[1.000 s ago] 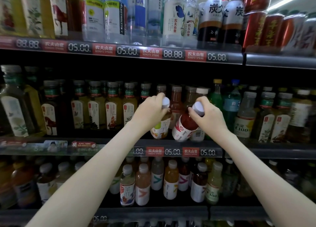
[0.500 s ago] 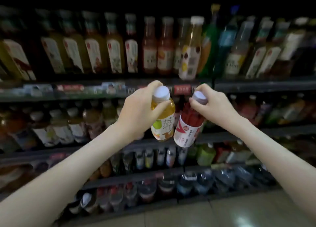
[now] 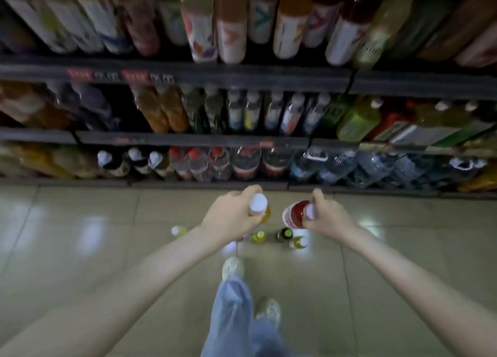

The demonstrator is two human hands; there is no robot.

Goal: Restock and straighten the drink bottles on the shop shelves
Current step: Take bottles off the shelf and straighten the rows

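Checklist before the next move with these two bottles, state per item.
1. Left hand grips yellow bottle at the neck: ok.
2. Right hand grips red bottle at the cap end: ok.
3. White caps on both held bottles: ok; tightness cannot tell.
4. Held bottles apart, with a gap between them: ok.
5. Drop spot: floor bottles stand right under the hands, so straight down is probably blocked: not ok.
6. Shoe lies close to the floor bottles; clearance for a step: cannot tell.
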